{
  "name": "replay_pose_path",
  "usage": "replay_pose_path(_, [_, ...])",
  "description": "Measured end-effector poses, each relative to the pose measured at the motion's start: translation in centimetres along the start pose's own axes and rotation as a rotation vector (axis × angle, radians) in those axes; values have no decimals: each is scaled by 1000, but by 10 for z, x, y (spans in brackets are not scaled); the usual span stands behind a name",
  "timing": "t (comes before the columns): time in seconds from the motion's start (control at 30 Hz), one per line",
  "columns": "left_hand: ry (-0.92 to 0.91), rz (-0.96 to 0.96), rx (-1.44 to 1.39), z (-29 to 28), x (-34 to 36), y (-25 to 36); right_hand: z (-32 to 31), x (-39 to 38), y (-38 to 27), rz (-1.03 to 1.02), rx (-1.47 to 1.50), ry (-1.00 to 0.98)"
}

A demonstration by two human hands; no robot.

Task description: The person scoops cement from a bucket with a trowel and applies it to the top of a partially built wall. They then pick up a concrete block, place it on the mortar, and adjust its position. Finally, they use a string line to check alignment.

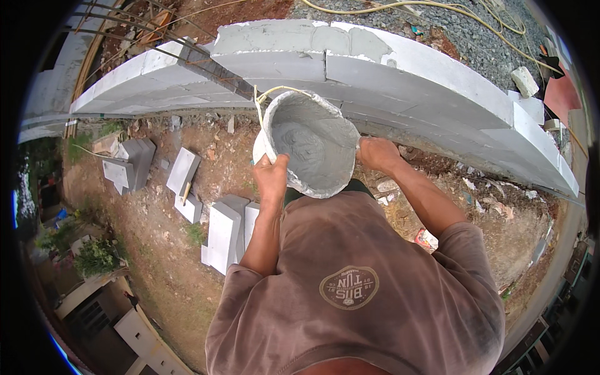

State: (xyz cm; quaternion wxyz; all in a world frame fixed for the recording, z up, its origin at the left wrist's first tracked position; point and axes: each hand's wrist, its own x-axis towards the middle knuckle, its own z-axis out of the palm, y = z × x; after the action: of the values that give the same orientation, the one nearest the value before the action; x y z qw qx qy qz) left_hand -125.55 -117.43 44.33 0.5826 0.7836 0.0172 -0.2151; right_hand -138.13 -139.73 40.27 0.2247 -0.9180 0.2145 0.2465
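Observation:
A crusted bucket [306,156] with grey wet mortar inside and a pale cord at its top is held up in front of my body, tilted so its inside shows. My left hand [271,172] grips its left rim, thumb over the edge. My right hand [378,153] is closed at the bucket's right edge; exactly what part its fingers wrap round is partly hidden. Just beyond the bucket runs a low wall of white blocks [425,87], with grey mortar [281,39] spread on part of its top.
Steel rebar [206,62] sticks out at the wall's left. Loose blocks [219,231] and stacked blocks [134,162] lie on the rubble-strewn dirt at left. Gravel [431,28] and a yellow hose [369,12] lie beyond the wall. Plants [94,256] and a building [137,337] stand at far left.

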Motion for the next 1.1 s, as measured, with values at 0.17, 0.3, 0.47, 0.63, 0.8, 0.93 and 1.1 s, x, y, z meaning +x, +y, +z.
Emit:
replay_pose_path(0.17, [-31, 9, -29, 9, -1, 0, 35, 32, -3, -33, 417, -285])
replay_pose_path(0.3, [-25, -87, -156, 2, 4, 2, -8, -20, 21, 129, 895, -394])
replay_pose_path(0.47, [-10, -121, -156, 11, 7, -1, -48, -67, 44, 158, 1065, -170])
replay_pose_path(0.63, [-18, -165, -163, 10, 8, -4, -93, -93, 79, 158, 790, 448])
replay_pose_path(0.8, [-38, -114, -187, 14, 7, -11, -75, -63, 96, 210, 99, 968])
replay_pose_path(0.93, [-20, -105, -159, 8, 11, -24, -39, -61, 91, 291, 109, 818])
replay_pose_path(1.1, [38, -129, -171, -1, 15, -39, -30, -125, 86, 210, 214, 741])
